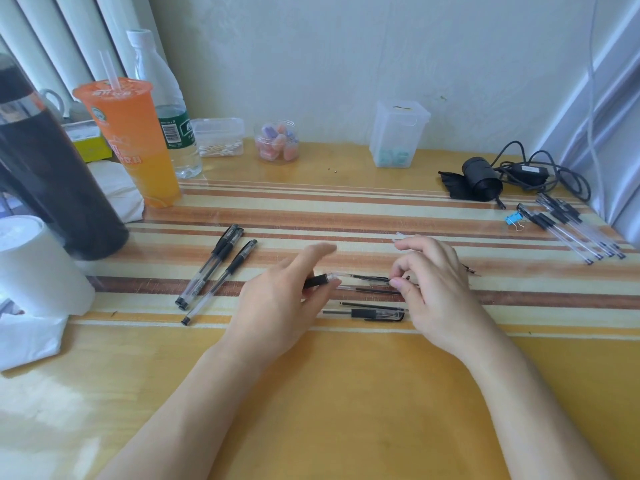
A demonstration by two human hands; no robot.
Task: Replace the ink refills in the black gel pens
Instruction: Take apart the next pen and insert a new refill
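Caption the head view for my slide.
Left hand holds a pen barrel, right hand pinches a refill lined up with it; three assembled pens lie to the left.

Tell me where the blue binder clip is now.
Head view: the blue binder clip lies far right on the table, just left of the pen pile.
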